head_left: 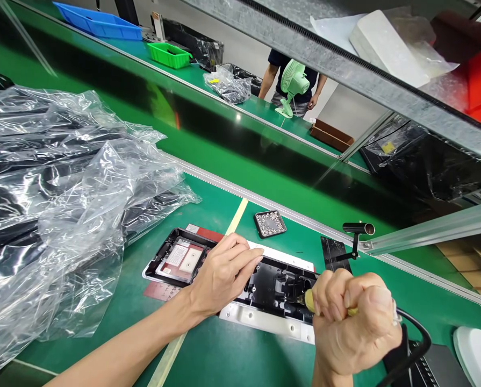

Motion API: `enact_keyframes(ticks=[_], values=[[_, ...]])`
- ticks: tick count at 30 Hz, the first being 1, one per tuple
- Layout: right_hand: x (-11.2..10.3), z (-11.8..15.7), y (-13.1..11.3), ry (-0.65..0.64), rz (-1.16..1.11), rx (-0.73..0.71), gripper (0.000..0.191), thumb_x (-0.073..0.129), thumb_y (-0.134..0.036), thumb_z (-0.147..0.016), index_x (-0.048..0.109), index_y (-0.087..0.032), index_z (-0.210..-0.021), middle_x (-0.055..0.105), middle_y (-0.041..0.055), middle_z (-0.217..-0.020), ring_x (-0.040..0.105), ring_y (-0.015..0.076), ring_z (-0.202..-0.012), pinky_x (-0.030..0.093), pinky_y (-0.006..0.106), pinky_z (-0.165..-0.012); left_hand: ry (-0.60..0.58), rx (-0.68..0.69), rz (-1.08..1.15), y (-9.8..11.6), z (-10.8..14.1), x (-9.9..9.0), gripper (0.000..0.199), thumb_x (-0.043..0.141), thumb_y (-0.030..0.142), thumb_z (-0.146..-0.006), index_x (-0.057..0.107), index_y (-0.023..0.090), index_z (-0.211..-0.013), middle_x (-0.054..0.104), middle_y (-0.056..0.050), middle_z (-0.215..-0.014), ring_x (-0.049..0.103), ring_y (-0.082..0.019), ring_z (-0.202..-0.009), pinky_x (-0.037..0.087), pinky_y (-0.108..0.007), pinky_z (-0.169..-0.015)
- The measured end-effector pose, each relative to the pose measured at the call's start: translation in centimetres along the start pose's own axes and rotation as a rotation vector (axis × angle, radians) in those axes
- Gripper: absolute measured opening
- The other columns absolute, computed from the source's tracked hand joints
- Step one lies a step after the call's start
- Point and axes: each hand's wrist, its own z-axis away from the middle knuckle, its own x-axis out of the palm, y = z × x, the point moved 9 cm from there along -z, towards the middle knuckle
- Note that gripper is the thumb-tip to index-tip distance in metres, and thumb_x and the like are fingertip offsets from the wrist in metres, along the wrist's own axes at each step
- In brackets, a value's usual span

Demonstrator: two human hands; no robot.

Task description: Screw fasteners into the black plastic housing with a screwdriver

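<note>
- Your right hand (357, 322) is clamped on the yellow handle of a corded driver (309, 301), its front end reaching down into the housing's right part.
- A black panel (433, 365) and a white disc (480, 355) lie toward the right side of the green counter (232, 355).
- Your left hand (228, 269) lies across the housing, fingers close together; whether they pinch anything, you cannot tell from this angle.
- The black housing (264, 285) lies mid-counter, short of the far edge, white strips (264, 320) along its right part.
- Clear bags (83, 188) of black parts crowd the counter's left side.
- Beyond the housing, a tray (258, 226) of screws sits near the far edge, between yellow tape (236, 217) and a bracketed black tube (357, 228).
- On the far bench (296, 124) stand a green fan (293, 80), a green bin (170, 59) and a blue bin (99, 24); a person (275, 60) stands behind the fan.
</note>
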Motion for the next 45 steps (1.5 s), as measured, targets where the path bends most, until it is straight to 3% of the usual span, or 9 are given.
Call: enact_keyframes(ticks=[18, 28, 45], values=[[-0.08, 0.01, 0.27, 0.001, 0.003, 0.021, 0.038, 0.055, -0.026, -0.089, 0.039, -0.019, -0.055, 0.030, -0.0064, -0.043, 0.029, 0.0086, -0.035, 0.026, 0.020, -0.033, 0.010, -0.002, -0.005, 0.03, -0.06, 0.06, 0.016, 0.062, 0.005, -0.097, 0.067, 0.013, -0.110, 0.067, -0.006, -0.089, 0.054, -0.020, -0.092, 0.051, -0.036, -0.082], [0.02, -0.02, 0.38, -0.007, -0.021, 0.048, 0.043, 0.062, -0.037, -0.088, 0.040, -0.019, -0.055, 0.030, -0.0070, -0.041, 0.028, 0.0083, -0.034, 0.026, 0.019, -0.031, 0.014, -0.008, 0.004, -0.16, 0.17, 0.20, 0.021, 0.059, 0.007, -0.098, 0.068, 0.014, -0.116, 0.066, -0.006, -0.087, 0.056, -0.021, -0.092, 0.052, -0.037, -0.080], [0.14, -0.09, 0.39, -0.026, -0.033, 0.035, 0.042, 0.060, -0.034, -0.089, 0.040, -0.019, -0.055, 0.030, -0.0070, -0.041, 0.028, 0.0076, -0.035, 0.027, 0.018, -0.032, -0.001, 0.012, -0.026, 0.13, 0.28, 0.40, 0.023, 0.058, 0.008, -0.099, 0.066, 0.012, -0.120, 0.065, -0.006, -0.084, 0.055, -0.021, -0.090, 0.052, -0.037, -0.077]])
